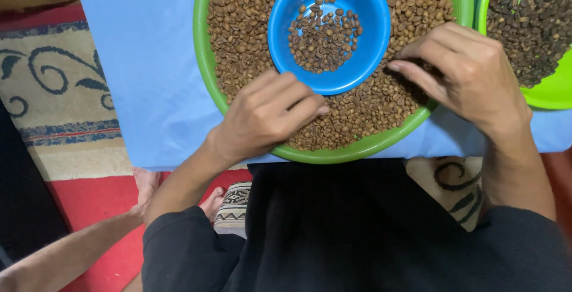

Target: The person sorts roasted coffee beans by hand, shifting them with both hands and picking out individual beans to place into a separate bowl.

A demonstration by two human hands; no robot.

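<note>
At the frame's top centre, a green tray (205, 59) of beans (363, 110) holds a blue bowl (286, 6) for the picked ones. The left hand (265, 116) rests loosely curled, grasping nothing visible. The right hand (468, 71) has its fingers (411, 71) pinched together among the beans, though I cannot tell whether they grip one.

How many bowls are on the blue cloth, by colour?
Green bowls: 2, one under the hands, one at the right edge
Blue bowls: 1, sitting in the beans of the green one
Total: 3
</note>
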